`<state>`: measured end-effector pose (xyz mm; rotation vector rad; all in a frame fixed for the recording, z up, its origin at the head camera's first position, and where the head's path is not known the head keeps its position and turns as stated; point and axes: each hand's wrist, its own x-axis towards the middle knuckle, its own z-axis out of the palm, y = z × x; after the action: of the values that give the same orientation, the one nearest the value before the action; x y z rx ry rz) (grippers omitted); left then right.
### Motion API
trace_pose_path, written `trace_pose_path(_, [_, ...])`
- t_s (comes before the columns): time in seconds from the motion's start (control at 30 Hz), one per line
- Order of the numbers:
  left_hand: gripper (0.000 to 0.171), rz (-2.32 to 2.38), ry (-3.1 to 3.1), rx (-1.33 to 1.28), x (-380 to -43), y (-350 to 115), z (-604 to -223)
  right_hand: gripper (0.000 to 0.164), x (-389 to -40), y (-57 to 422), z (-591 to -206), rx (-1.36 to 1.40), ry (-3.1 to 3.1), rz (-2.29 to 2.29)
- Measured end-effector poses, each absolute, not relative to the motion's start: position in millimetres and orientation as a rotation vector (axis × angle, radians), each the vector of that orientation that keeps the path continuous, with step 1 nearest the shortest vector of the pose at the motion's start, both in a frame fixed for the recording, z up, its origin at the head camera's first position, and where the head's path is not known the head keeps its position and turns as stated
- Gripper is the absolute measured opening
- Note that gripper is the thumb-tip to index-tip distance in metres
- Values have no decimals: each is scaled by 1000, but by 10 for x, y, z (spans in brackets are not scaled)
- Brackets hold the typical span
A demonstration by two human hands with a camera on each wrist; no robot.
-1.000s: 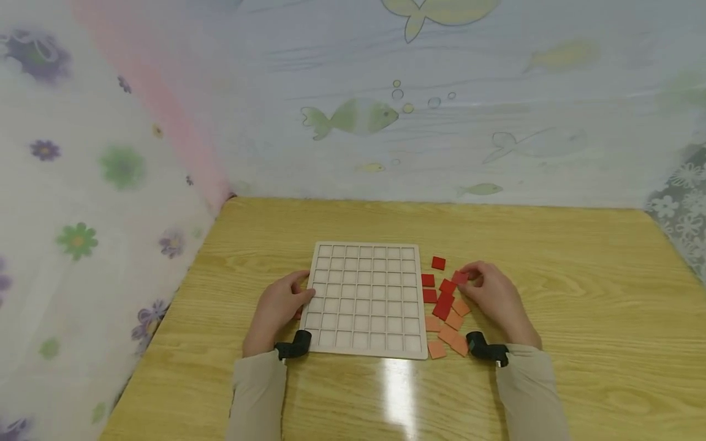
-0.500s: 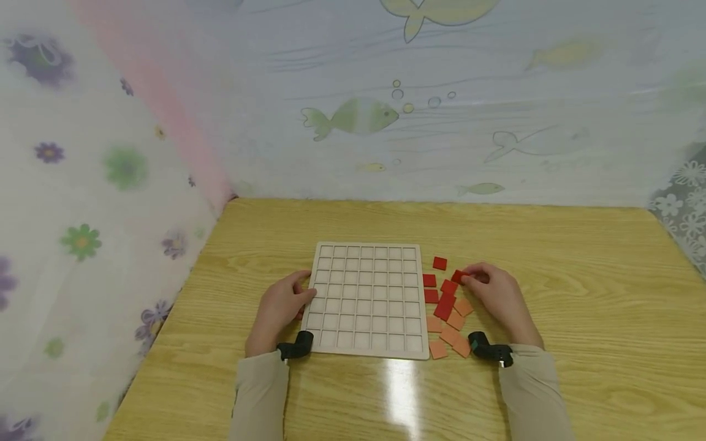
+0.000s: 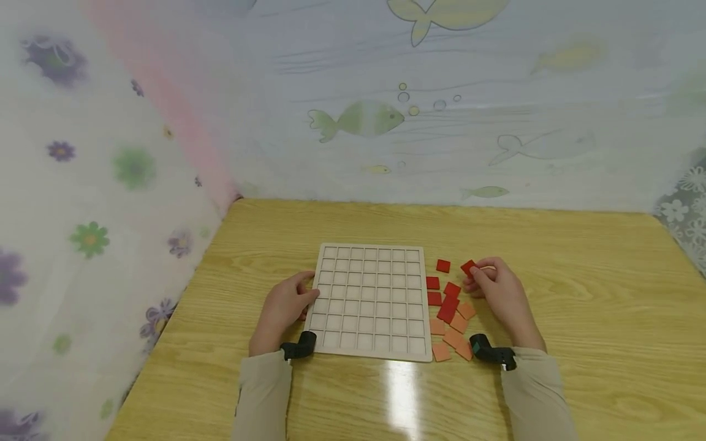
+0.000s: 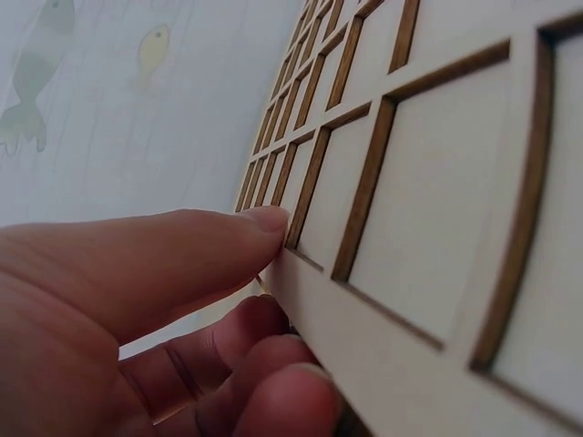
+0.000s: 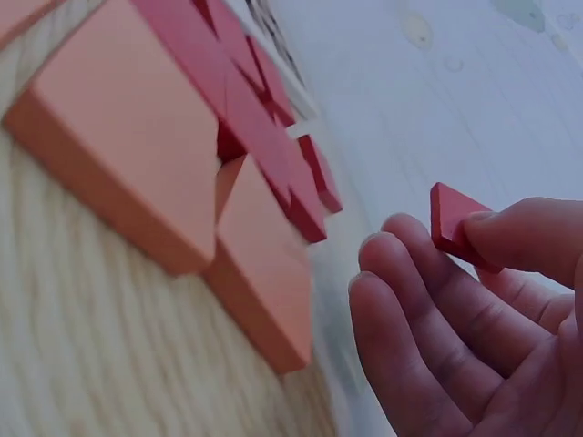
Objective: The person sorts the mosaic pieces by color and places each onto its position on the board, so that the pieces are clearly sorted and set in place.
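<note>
A pale wooden grid board (image 3: 366, 293) with shallow square cells lies on the table in the head view. At its left edge, my left hand (image 3: 282, 308) grips the rim, thumb (image 4: 260, 223) on top and fingers curled at the side or below. My right hand (image 3: 501, 297) pinches a small red square tile (image 3: 468, 268) between thumb and fingers, right of the board. In the right wrist view that red tile (image 5: 448, 217) is clear of the others, with the remaining fingers loosely bent. Several red tiles (image 3: 449, 306) and orange tiles (image 3: 459, 323) lie between board and hand.
A single red tile (image 3: 443, 266) lies apart behind the others. The wood-grain table (image 3: 607, 306) meets a fish-patterned wall covering (image 3: 452, 153) at the back and a flowered one (image 3: 121, 214) on the left.
My right hand has drawn the red tile away from the pile, slightly up and to the right, tilting it. My left hand stays on the board's edge. The head view has shifted slightly.
</note>
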<state>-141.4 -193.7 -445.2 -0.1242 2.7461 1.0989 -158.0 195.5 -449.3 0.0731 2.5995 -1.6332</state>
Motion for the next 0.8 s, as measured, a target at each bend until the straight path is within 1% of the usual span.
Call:
trace_pose_path(0.4, [44, 1110, 2745, -120, -1419, -1920, -4457, 35, -1566, 1694, -4471, 23, 2535, -1720])
trace_pose_path(0.8, [45, 1087, 2750, -118, -1418, -1932, -4458, 36, -1552, 1419, -4439, -74, 2377, -1830])
